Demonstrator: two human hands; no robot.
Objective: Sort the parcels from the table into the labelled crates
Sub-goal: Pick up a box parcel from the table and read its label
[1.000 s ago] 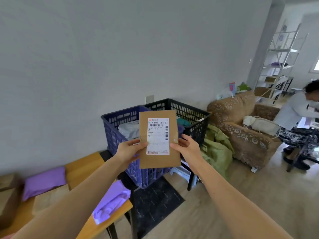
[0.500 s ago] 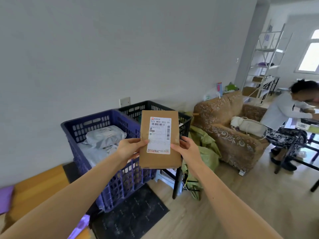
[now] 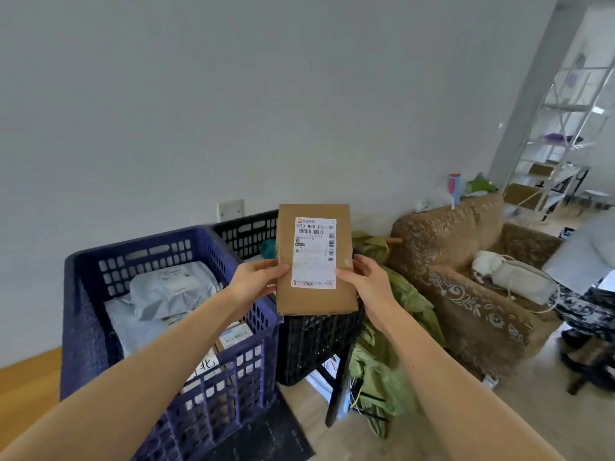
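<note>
Parcel [image 3: 315, 304], a brown box with its white label facing the camera, is upright over the black crate [image 3: 316, 344]. The left hand [image 3: 256, 281] pinches its 9 o'clock edge and the right hand [image 3: 363, 277] its 3 o'clock edge, thumbs in front. The blue crate [image 3: 93, 327] sits at 8 o'clock.

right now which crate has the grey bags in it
The blue crate, on the left: the grey bags lie piled inside it. The black crate beside it shows only a teal item.
</note>
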